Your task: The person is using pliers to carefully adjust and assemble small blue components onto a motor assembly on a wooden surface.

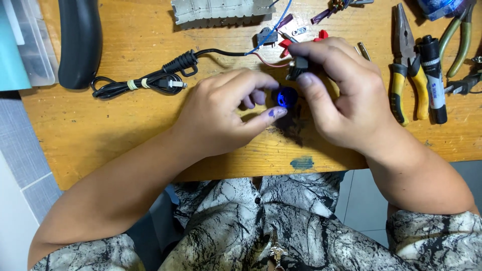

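Observation:
My left hand (226, 110) pinches a small round blue part (285, 96) between thumb and fingers over the wooden table (125, 125). My right hand (341, 95) grips a small black component (299, 65) right above the blue part, touching it. A red wire (268, 62) and a blue wire (273, 32) run from that component toward the back of the table. Both hands meet at the table's middle.
A black power cord with a bundled plug (150, 80) lies left of my hands. Yellow-handled pliers (406, 65), a black marker (434, 75) and green-handled pliers (459, 40) lie at the right. A grey metal piece (221, 12) sits at the back; a black curved object (80, 40) far left.

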